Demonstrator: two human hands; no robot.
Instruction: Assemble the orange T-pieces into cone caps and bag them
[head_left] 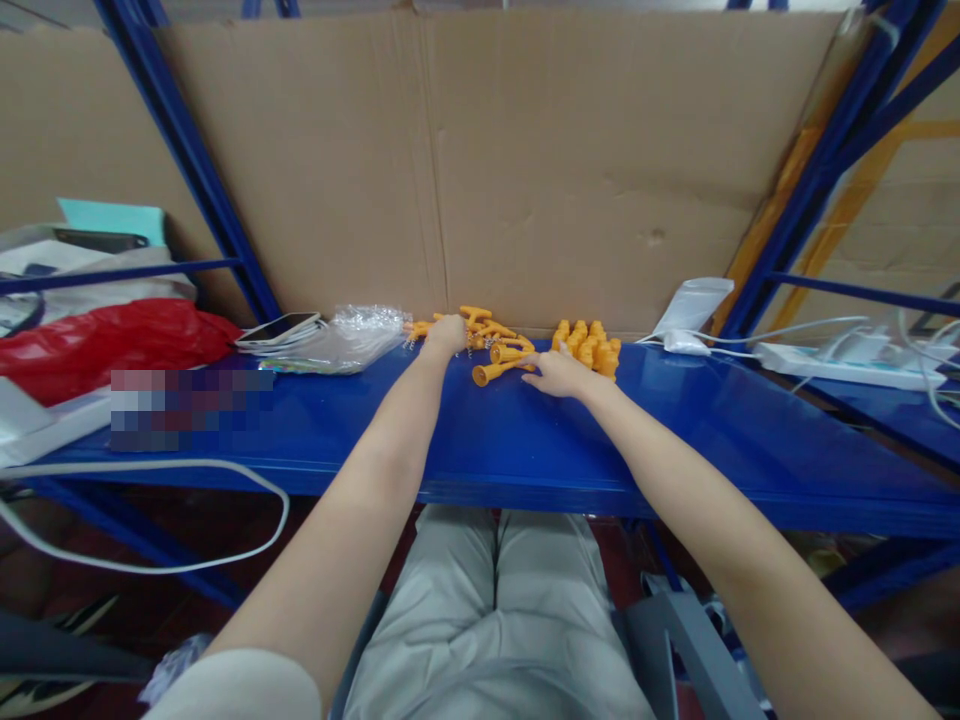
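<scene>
My left hand [447, 334] reaches into a loose heap of corkscrews [475, 316] with orange T-shaped handles and metal spirals. It looks closed, its fingertips are turned away, and what they grip is hidden. Just right of the heap, two orange tubes with flared, funnel-like mouths [487, 374] lie with those mouths towards the left. My right hand [559, 372] has its fingers and thumb at the narrow end of the nearer tube, seemingly pinching it. Behind that hand stands a tight group of several ribbed orange plastic pieces [589, 343].
Clear plastic bags [364, 335] and a phone [289, 328] lie left of the corkscrews on the blue shelf [517, 450]. A red bag [120, 340] is further left. White cables and a power strip [847, 365] are at the right. Cardboard [600, 170] walls the back. A white cable loop [277, 500] hangs over the front edge.
</scene>
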